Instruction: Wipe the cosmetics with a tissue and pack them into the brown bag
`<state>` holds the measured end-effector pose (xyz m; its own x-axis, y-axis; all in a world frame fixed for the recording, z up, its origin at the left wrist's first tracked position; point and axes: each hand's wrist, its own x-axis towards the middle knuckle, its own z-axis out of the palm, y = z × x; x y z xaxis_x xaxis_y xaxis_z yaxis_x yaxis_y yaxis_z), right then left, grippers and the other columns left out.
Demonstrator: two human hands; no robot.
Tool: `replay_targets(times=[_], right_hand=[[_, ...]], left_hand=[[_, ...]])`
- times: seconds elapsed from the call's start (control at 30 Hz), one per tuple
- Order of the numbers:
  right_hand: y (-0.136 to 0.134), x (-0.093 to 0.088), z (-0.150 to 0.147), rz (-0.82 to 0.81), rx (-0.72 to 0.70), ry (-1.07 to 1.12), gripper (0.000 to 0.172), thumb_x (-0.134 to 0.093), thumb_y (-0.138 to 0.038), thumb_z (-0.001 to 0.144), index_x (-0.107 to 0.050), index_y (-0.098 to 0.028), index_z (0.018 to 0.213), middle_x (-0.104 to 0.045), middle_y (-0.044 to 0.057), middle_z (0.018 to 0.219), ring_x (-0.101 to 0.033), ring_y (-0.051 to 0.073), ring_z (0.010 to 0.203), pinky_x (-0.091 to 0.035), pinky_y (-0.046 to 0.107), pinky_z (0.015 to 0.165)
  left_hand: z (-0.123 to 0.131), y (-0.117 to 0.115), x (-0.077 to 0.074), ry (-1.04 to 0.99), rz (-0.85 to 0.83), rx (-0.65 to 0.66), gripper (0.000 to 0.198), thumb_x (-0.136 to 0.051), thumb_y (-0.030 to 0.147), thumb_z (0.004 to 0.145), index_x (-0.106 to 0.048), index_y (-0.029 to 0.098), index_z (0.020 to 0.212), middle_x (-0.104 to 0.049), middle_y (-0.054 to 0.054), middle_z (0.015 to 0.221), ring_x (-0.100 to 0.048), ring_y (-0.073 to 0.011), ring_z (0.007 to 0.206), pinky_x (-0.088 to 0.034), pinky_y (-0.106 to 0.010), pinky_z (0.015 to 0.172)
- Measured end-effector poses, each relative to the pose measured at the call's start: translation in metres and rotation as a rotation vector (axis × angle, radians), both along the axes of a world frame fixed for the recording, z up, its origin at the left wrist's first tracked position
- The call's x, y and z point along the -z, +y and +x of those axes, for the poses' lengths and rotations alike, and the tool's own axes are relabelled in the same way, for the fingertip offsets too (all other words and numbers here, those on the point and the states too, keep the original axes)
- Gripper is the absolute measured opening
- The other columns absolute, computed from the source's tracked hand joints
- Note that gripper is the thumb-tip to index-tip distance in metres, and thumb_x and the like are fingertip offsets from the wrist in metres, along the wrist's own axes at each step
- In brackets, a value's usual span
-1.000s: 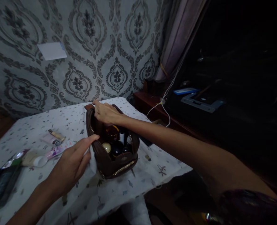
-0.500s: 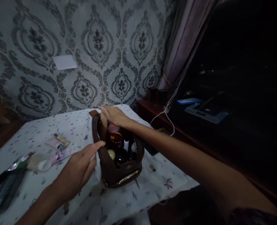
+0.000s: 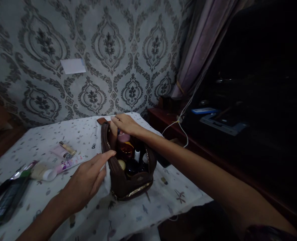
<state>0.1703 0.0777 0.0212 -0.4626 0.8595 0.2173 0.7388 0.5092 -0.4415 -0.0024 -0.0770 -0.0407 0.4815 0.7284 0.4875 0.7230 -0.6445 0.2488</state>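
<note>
A dark brown zip bag (image 3: pixel 122 185) stands on the cloth-covered table with its top unzipped. My left hand (image 3: pixel 86 175) grips its left rim, the index finger lying over the edge. At the far end, my right hand (image 3: pixel 125 124) reaches over the bag with fingers curled down into it; the fingertips and anything they hold are hidden. Inside are an amber glossy item (image 3: pixel 126 150), a pink item (image 3: pixel 123 137), a white-capped tube (image 3: pixel 137 155), a dark round item (image 3: pixel 132 166) and a pale gold lid (image 3: pixel 121 164).
Left of the bag lie a pink-and-white tube (image 3: pixel 65 165), a beige tube with a white cap (image 3: pixel 44 172), small tubes (image 3: pixel 61 151) and a dark green pack (image 3: pixel 6 201). A patterned wall stands behind. White cables (image 3: pixel 179 122) hang on the right beside a dark red ledge (image 3: pixel 158 117).
The whole view has shifted slightly, so everything appears a little further right. Both hands stay at the bag, with the right hand only slightly altered in pose.
</note>
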Motion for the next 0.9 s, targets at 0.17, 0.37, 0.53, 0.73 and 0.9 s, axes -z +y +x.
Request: replay_targets(times=[0.17,0.37,0.53,0.73,0.9], right_hand=[[0.005,0.009,-0.007,0.049,-0.035,-0.047,0.031,-0.046,-0.031,0.095,-0.07,-0.015,0.084,-0.067,0.003,0.077,-0.051,0.014,0.065,-0.031,0.025,0.058],[0.004,0.007,-0.009,0.064,-0.04,-0.094,0.03,-0.044,-0.026,0.095,-0.071,-0.014,0.089,-0.068,0.004,0.081,-0.052,0.015,0.07,-0.031,0.026,0.061],[-0.003,0.0,-0.008,0.091,-0.022,-0.139,0.031,-0.042,-0.024,0.097,-0.072,-0.014,0.094,-0.072,0.007,0.091,-0.058,0.018,0.079,-0.034,0.027,0.066],[-0.011,-0.015,0.0,0.129,0.026,-0.097,0.029,-0.042,-0.021,0.097,-0.071,-0.013,0.098,-0.071,0.008,0.091,-0.057,0.017,0.074,-0.035,0.026,0.066],[-0.015,-0.026,0.01,0.158,0.034,-0.054,0.028,-0.044,-0.018,0.094,-0.07,-0.012,0.088,-0.069,0.006,0.081,-0.056,0.016,0.071,-0.036,0.026,0.066]], left_hand=[[0.0,0.0,-0.003,0.003,0.017,0.015,0.046,-0.035,0.012,0.096,-0.051,0.019,0.139,-0.068,-0.011,0.132,-0.068,-0.0203,0.116,-0.058,-0.031,0.095],[-0.002,0.001,0.002,-0.008,-0.006,0.011,0.046,-0.033,0.013,0.098,-0.048,0.021,0.141,-0.065,-0.01,0.135,-0.066,-0.0194,0.119,-0.057,-0.032,0.097],[-0.002,0.0,0.002,-0.003,-0.041,0.0,0.046,-0.034,0.015,0.098,-0.049,0.022,0.141,-0.065,-0.009,0.136,-0.065,-0.0198,0.121,-0.055,-0.032,0.1],[-0.001,0.001,-0.001,-0.01,-0.031,0.022,0.046,-0.032,0.013,0.099,-0.047,0.022,0.141,-0.065,-0.009,0.136,-0.065,-0.0185,0.12,-0.056,-0.03,0.097],[0.0,0.0,-0.002,-0.009,-0.025,0.018,0.045,-0.034,0.014,0.098,-0.049,0.022,0.14,-0.066,-0.008,0.134,-0.066,-0.0188,0.118,-0.056,-0.03,0.098]])
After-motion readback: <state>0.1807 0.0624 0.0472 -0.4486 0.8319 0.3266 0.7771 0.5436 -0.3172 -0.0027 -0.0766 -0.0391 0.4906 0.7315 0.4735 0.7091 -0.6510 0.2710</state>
